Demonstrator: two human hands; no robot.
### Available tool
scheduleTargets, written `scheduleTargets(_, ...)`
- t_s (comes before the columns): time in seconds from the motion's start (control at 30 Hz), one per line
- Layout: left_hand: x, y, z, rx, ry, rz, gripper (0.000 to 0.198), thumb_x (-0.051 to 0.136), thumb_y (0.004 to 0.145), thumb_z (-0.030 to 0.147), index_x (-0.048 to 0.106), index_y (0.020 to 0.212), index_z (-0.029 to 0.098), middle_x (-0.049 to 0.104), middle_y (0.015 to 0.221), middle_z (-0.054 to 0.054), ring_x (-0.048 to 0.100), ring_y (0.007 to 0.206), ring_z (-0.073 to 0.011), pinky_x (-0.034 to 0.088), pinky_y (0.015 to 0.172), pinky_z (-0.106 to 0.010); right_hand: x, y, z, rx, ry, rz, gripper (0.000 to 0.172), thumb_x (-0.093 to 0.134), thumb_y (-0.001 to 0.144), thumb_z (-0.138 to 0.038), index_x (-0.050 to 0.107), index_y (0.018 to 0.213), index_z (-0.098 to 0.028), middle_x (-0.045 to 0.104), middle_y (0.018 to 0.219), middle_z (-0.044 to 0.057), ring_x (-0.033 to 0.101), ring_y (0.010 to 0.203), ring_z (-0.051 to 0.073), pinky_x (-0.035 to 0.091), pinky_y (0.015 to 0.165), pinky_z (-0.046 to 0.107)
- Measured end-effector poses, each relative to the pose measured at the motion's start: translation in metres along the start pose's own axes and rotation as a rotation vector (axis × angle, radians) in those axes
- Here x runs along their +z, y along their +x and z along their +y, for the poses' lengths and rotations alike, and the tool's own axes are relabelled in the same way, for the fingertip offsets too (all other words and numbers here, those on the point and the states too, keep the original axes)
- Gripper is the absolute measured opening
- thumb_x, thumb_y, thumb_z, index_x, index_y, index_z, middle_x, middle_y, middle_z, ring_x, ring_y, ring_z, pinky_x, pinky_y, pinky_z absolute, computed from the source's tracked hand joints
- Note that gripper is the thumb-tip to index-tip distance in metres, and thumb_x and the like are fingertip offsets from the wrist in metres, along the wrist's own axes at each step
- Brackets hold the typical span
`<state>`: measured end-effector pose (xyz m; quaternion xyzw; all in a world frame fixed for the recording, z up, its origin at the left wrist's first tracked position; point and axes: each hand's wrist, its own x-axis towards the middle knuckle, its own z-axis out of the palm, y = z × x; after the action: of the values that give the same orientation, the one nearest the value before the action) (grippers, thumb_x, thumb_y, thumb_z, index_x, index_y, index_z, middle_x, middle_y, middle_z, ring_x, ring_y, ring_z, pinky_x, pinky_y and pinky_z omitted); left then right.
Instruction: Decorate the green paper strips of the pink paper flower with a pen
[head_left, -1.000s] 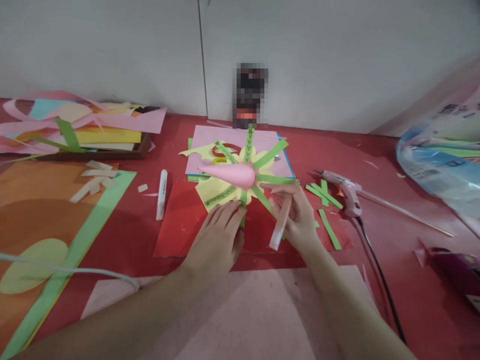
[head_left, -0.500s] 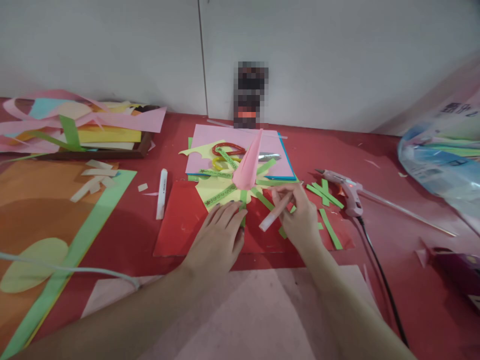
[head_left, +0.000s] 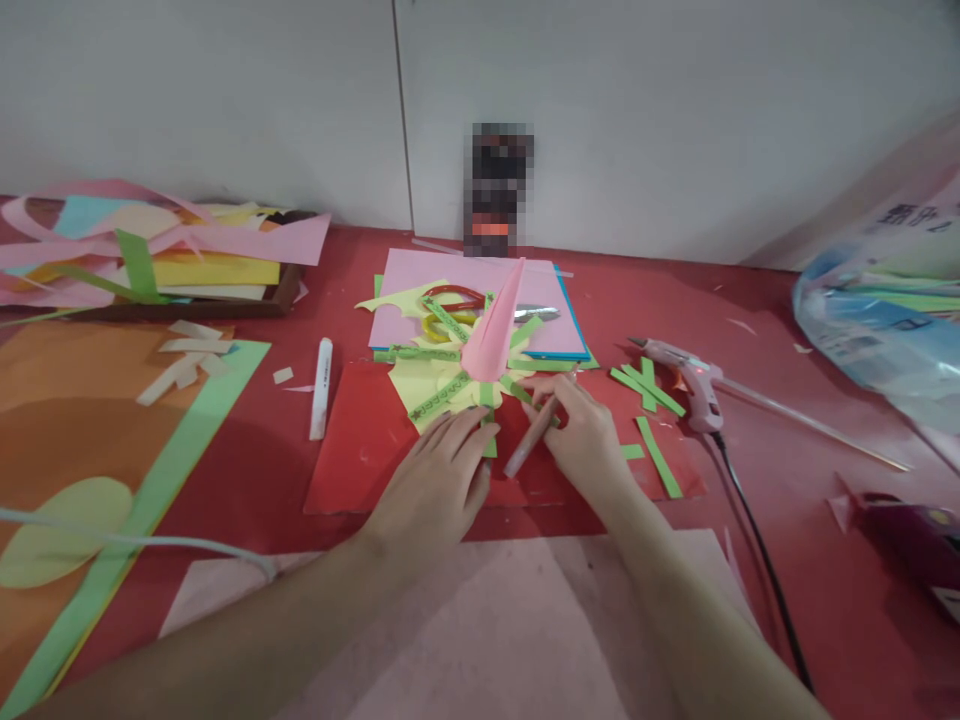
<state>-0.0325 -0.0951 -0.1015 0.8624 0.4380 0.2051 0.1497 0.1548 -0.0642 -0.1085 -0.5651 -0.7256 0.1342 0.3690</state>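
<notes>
Pink cone [head_left: 493,335]: point up on yellow paper [head_left: 451,372], green strips [head_left: 441,402] radiating out | left hand [head_left: 439,470]: front-left of cone, fingers extended flat over one strip, gripping nothing | right hand [head_left: 585,435]: front-right of cone, fingers curled round pen [head_left: 529,443] | glue gun [head_left: 699,388]: right of cone

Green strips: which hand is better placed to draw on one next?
Probably the right hand: it holds a pen beside one green strip, while the left hand rests at another strip.

two slim, bare forearms [head_left: 686,590]
</notes>
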Motion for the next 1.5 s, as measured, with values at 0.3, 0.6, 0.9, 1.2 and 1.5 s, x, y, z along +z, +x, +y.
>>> scheduleTargets(0.3, 0.0, 0.0, 0.0, 0.014, -0.001, -0.017, 0.035, 0.038, 0.088, 0.016, 0.044, 0.122, 0.016, 0.047, 0.13, -0.009, 0.041, 0.123, -0.0214, 0.038, 0.101, -0.04, 0.0, 0.002, -0.015, 0.138, 0.127, 0.2, 0.012, 0.056, 0.081, -0.034, 0.052, 0.08, -0.023, 0.065, 0.077, 0.002, 0.061, 0.072, 0.018, 0.045, 0.066, 0.031)
scheduleTargets(0.6, 0.002, 0.001, 0.0, 0.056, 0.044, -0.074, 0.037, 0.039, 0.088, 0.015, 0.044, 0.125, 0.013, 0.048, 0.13, -0.008, 0.036, 0.127, -0.0205, 0.032, 0.106, -0.04, 0.008, -0.002, -0.026, 0.238, 0.626, 0.174, 0.025, 0.04, 0.089, -0.035, 0.059, 0.082, -0.021, 0.043, 0.047, -0.006, 0.043, 0.044, 0.01, 0.04, 0.055, 0.026)
scheduleTargets(0.9, 0.004, -0.003, 0.004, 0.057, 0.138, -0.068, 0.041, 0.039, 0.09, 0.027, 0.041, 0.127, 0.012, 0.045, 0.133, -0.011, 0.033, 0.128, -0.0239, 0.031, 0.105, -0.042, 0.011, 0.013, -0.019, 0.405, 0.88, 0.093, 0.015, 0.055, 0.079, -0.024, 0.052, 0.064, -0.02, 0.058, 0.056, -0.004, 0.052, 0.046, 0.01, 0.042, 0.056, 0.027)
scheduleTargets(1.2, 0.004, -0.006, 0.004, 0.07, 0.158, -0.131, 0.065, 0.049, 0.082, 0.049, 0.035, 0.134, 0.013, 0.035, 0.14, -0.014, 0.025, 0.132, -0.0299, 0.029, 0.105, -0.048, 0.023, 0.016, -0.033, 0.371, 0.49, 0.222, 0.017, 0.058, 0.078, -0.03, 0.046, 0.067, -0.023, 0.055, 0.05, -0.005, 0.056, 0.047, 0.014, 0.044, 0.053, 0.027)
scheduleTargets(1.5, 0.006, -0.008, 0.004, 0.063, 0.147, -0.133, 0.056, 0.043, 0.086, 0.045, 0.035, 0.135, 0.018, 0.033, 0.141, -0.013, 0.025, 0.131, -0.0293, 0.028, 0.104, -0.047, 0.022, 0.018, -0.029, 0.287, 0.423, 0.195, 0.018, 0.058, 0.079, -0.03, 0.048, 0.065, -0.023, 0.057, 0.053, -0.004, 0.061, 0.058, 0.016, 0.047, 0.062, 0.029)
